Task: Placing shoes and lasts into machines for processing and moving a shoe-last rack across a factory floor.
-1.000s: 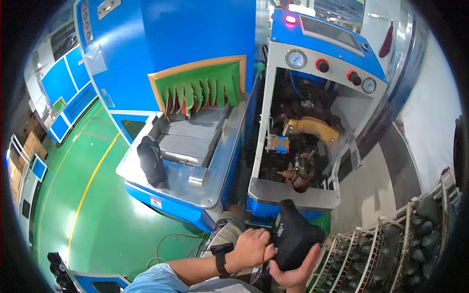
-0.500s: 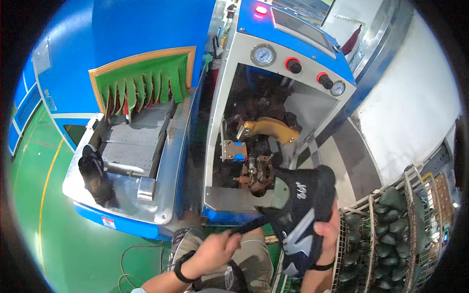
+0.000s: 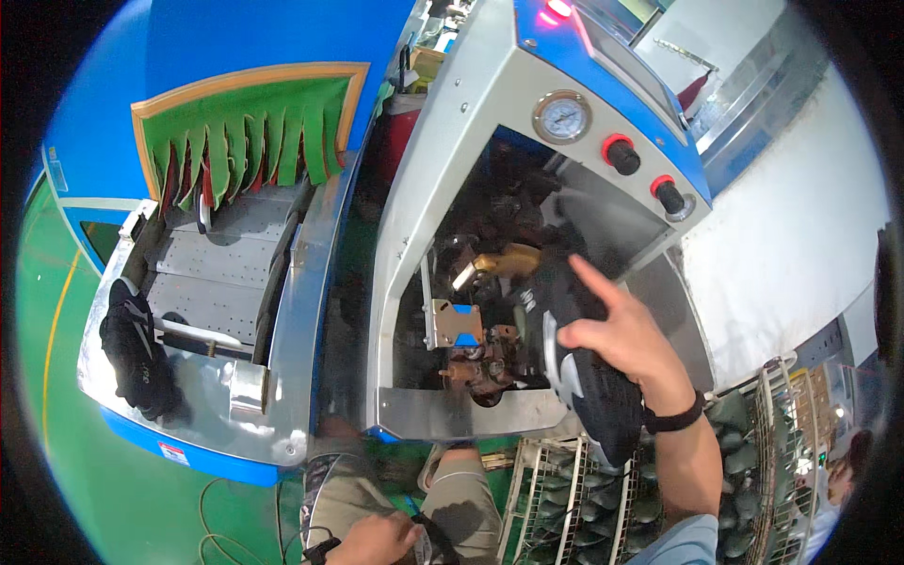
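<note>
My right hand point(image 3: 626, 344) holds a black sports shoe point(image 3: 607, 405) with pale side stripes at the opening of a blue and white machine point(image 3: 400, 311). Its thumb and index finger are spread along the shoe's side, and the other fingers are mostly hidden. The shoe's inner end reaches in beside a yellowish curved pad point(image 3: 513, 261) and brown metal clamp parts point(image 3: 485, 372). Low over my lap, my left hand point(image 3: 377, 541) is closed; what it holds, if anything, is hidden, though a small blue strip shows beside it.
Another black shoe point(image 3: 137, 353) rests on the metal end of a conveyor point(image 3: 221, 247) at left, under green strip curtains point(image 3: 245, 141). At lower right stands a wire rack point(image 3: 527, 490) with several dark green shoe lasts. Part of a person point(image 3: 833, 485) shows at the right edge.
The shoe has moved up and into the machine's opening with my right hand. My left hand has left the shoe and dropped to my lap. The view has shifted closer to the machine.
</note>
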Demonstrator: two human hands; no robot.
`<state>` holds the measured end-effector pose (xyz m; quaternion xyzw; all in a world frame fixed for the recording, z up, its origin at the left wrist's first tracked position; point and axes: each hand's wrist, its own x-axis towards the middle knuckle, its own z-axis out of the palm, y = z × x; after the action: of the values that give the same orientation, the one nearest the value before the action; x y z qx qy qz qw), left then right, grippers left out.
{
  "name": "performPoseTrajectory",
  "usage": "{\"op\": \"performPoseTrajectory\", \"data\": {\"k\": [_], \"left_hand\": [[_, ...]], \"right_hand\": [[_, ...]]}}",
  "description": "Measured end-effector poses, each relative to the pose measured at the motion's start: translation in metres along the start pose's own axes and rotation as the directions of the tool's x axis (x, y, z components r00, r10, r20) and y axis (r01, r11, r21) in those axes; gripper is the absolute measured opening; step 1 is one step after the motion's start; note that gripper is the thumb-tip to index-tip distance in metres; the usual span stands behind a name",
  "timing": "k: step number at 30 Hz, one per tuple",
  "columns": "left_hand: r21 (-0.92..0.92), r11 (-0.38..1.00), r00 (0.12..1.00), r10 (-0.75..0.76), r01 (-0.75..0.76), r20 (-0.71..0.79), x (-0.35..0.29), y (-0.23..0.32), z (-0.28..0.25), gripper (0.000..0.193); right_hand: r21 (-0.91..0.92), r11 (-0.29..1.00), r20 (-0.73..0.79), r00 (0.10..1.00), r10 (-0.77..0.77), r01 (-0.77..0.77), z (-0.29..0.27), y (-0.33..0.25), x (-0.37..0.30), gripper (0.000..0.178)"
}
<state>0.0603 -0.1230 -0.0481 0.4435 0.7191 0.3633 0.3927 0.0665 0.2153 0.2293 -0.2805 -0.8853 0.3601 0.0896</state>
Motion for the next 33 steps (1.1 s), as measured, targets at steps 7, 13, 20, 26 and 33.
{"op": "performPoseTrajectory", "data": {"k": [7,13,20,26,33], "left_hand": [[-0.065,0.998,0.998,-0.004,-0.001,-0.067,0.010,-0.010,-0.010,0.038],[-0.036,0.997,0.993,-0.074,0.071,-0.095,0.008,-0.017,0.008,0.039],[0.042,0.997,0.997,0.064,-0.063,-0.041,0.018,0.013,0.009,0.041],[0.060,0.989,0.982,0.140,-0.134,-0.126,0.018,0.041,0.006,0.039],[-0.588,0.768,0.964,0.247,-0.256,-0.096,0.011,0.068,-0.001,0.050]], "right_hand": [[-0.236,0.972,0.098,0.994,0.046,-0.021,0.021,0.005,0.032,0.101],[-0.380,0.925,-0.116,0.993,-0.020,-0.025,0.039,0.018,0.028,0.094],[-0.411,0.910,-0.251,0.952,-0.174,0.058,0.050,0.025,0.010,0.094],[-0.351,0.934,-0.443,0.869,-0.221,0.059,0.054,0.007,-0.024,0.094],[-0.406,0.898,-0.449,0.819,-0.356,0.168,0.083,0.028,-0.160,0.103]]}}
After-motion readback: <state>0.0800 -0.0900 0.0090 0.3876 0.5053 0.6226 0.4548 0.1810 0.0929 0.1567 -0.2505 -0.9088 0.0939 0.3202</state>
